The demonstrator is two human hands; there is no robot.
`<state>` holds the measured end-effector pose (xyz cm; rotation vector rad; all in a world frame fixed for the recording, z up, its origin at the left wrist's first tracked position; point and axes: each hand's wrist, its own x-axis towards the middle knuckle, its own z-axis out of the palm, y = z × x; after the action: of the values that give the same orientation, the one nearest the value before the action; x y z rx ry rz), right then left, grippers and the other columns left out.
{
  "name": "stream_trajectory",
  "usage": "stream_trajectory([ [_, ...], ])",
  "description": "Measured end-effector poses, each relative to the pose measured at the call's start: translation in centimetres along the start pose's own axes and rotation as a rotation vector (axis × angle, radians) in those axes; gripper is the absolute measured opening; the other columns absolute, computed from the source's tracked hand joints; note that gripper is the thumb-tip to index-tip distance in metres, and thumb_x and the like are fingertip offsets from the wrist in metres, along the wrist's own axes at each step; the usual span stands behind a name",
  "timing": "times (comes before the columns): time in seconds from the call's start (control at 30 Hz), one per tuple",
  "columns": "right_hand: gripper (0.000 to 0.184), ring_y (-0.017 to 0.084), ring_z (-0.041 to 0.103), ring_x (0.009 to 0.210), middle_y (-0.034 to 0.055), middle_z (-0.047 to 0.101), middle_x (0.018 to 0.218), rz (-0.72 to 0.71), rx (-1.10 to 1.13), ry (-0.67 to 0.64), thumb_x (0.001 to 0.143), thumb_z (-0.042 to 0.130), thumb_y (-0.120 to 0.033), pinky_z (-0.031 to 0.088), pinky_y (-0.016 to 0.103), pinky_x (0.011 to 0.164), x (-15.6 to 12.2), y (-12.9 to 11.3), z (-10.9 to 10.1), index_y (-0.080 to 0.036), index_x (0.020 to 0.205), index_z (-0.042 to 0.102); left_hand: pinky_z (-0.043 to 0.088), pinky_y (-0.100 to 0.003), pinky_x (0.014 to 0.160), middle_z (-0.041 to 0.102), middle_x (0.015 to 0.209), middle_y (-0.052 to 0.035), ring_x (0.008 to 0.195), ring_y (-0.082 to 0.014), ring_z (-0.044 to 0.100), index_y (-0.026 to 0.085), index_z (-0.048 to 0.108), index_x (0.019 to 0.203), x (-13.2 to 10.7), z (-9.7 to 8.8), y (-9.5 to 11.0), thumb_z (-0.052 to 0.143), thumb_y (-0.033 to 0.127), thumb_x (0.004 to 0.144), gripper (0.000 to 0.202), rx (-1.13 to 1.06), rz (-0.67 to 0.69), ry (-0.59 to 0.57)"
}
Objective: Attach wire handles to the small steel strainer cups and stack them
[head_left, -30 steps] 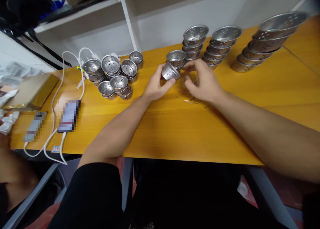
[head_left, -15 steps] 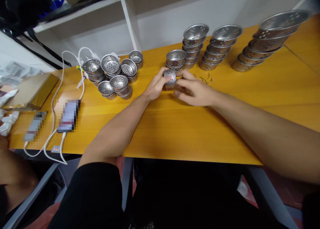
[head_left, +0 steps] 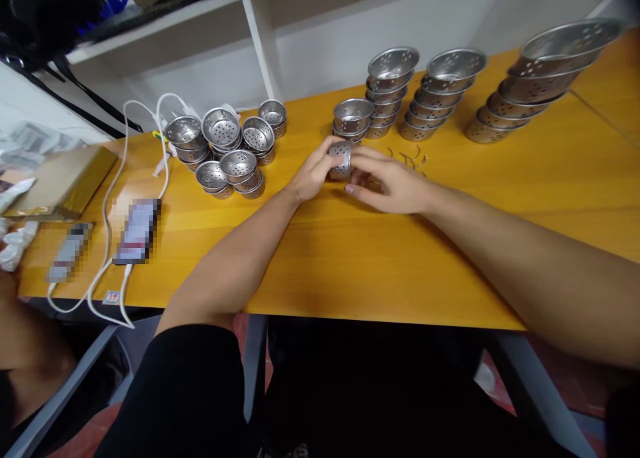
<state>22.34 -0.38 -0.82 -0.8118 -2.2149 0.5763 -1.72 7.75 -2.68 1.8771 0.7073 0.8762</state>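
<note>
Over the tabletop, I hold a small perforated metal cup (head_left: 340,161) tipped on its side. My left hand (head_left: 314,171) is closed around it, with the thumb lying across its wall. Against the cup's right end are the curled fingers of my right hand (head_left: 387,181), and its thumb is near the lower edge. Whether anything small is between those fingers is hidden. Just behind the held cup stands a short stack of perforated cups (head_left: 353,117). Several thin curved wire pieces (head_left: 413,157) lie on the table beyond my right hand.
Tall nested stacks of perforated cups (head_left: 393,91) stand at the back right, the largest (head_left: 540,85) farthest right. Several small cups (head_left: 237,168) cluster left of my hands. Two phones with white cables (head_left: 136,231) and a cardboard box (head_left: 65,178) lie farther left, near another person's arm (head_left: 30,345).
My right hand's fingers have closed in against the cup's right end, and the thumb has shifted slightly left. My left hand keeps its hold on the cup.
</note>
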Motion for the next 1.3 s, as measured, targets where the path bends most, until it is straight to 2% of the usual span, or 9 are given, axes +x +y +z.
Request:
stream_trajectory([
  [0.1,0.04,0.03,0.077,0.094,0.0124,0.077,0.151,-0.013,-0.035,-0.004,0.112,0.072,-0.061,0.072,0.056,0.089,-0.1,0.1,0.0,-0.034,0.139,0.085,0.062,-0.05,0.123,0.08,0.127,-0.0064,0.127,-0.0316,0.078,0.026,0.068,0.126,0.1,0.0,-0.3,0.06,0.069,0.112,0.047,0.02,0.017,0.029],
  [0.23,0.04,0.03,0.074,0.092,0.0122,0.075,0.149,0.012,-0.098,0.013,0.11,0.073,-0.068,0.071,0.057,0.088,-0.2,0.3,0.1,-0.033,0.126,0.085,0.062,-0.048,0.125,0.08,0.13,-0.0059,0.131,-0.0297,0.078,0.026,0.068,0.128,0.0,0.4,0.1,0.058,0.06,0.116,0.037,0.056,0.003,0.038],
  [0.4,0.046,0.042,0.076,0.122,0.0149,0.073,0.15,0.07,-0.136,0.155,0.111,0.07,-0.075,0.07,0.066,0.107,-0.3,0.8,0.0,-0.033,0.125,0.083,0.056,-0.048,0.133,0.077,0.136,-0.0063,0.136,-0.0276,0.076,0.026,0.062,0.132,0.1,0.9,0.5,0.065,0.049,0.116,0.028,0.007,-0.023,0.108],
  [0.5,0.051,0.045,0.075,0.129,0.0152,0.072,0.148,0.09,-0.113,0.185,0.109,0.07,-0.079,0.068,0.07,0.114,-0.4,1.4,-0.1,-0.035,0.131,0.082,0.054,-0.049,0.135,0.077,0.132,-0.0044,0.136,-0.0283,0.077,0.027,0.063,0.133,0.4,0.7,0.3,0.071,0.039,0.111,0.026,-0.001,-0.041,0.105],
  [0.63,0.054,0.048,0.074,0.135,0.0161,0.075,0.145,0.066,-0.101,0.17,0.107,0.071,-0.083,0.065,0.074,0.119,-0.5,1.6,-0.3,-0.036,0.131,0.082,0.053,-0.049,0.135,0.079,0.134,-0.0038,0.141,-0.0314,0.076,0.028,0.066,0.136,0.7,0.3,-0.1,0.08,0.043,0.104,0.038,-0.005,-0.022,0.063],
  [0.77,0.05,0.048,0.074,0.138,0.0155,0.077,0.143,0.038,-0.097,0.195,0.109,0.071,-0.082,0.063,0.075,0.122,-0.4,1.7,-0.4,-0.035,0.123,0.083,0.057,-0.046,0.129,0.08,0.142,-0.006,0.14,-0.0315,0.075,0.027,0.066,0.141,0.5,0.0,-0.1,0.075,0.045,0.102,0.044,0.005,0.042,0.024],
  [0.93,0.045,0.05,0.072,0.145,0.0132,0.079,0.148,0.034,-0.077,0.208,0.107,0.078,-0.08,0.055,0.082,0.13,-0.4,2.3,-0.6,-0.038,0.119,0.087,0.058,-0.043,0.125,0.08,0.135,-0.0054,0.132,-0.0301,0.075,0.027,0.066,0.141,0.4,0.2,0.1,0.073,0.044,0.101,0.044,0.036,0.0,0.019],
  [1.1,0.046,0.05,0.073,0.144,0.0121,0.08,0.146,0.037,-0.086,0.19,0.105,0.08,-0.083,0.058,0.084,0.127,-0.4,2.9,-1.0,-0.041,0.118,0.089,0.057,-0.045,0.127,0.081,0.138,-0.0064,0.132,-0.0308,0.075,0.027,0.068,0.14,0.5,0.2,0.1,0.077,0.043,0.096,0.048,0.064,0.012,0.013],
  [1.3,0.044,0.05,0.075,0.138,0.0126,0.08,0.137,0.038,-0.071,0.206,0.102,0.085,-0.084,0.061,0.086,0.123,-0.2,3.4,-0.9,-0.04,0.107,0.089,0.059,-0.046,0.123,0.08,0.139,-0.0082,0.13,-0.0309,0.076,0.026,0.063,0.142,0.4,0.2,0.0,0.07,0.048,0.098,0.05,0.102,0.078,-0.006],
])
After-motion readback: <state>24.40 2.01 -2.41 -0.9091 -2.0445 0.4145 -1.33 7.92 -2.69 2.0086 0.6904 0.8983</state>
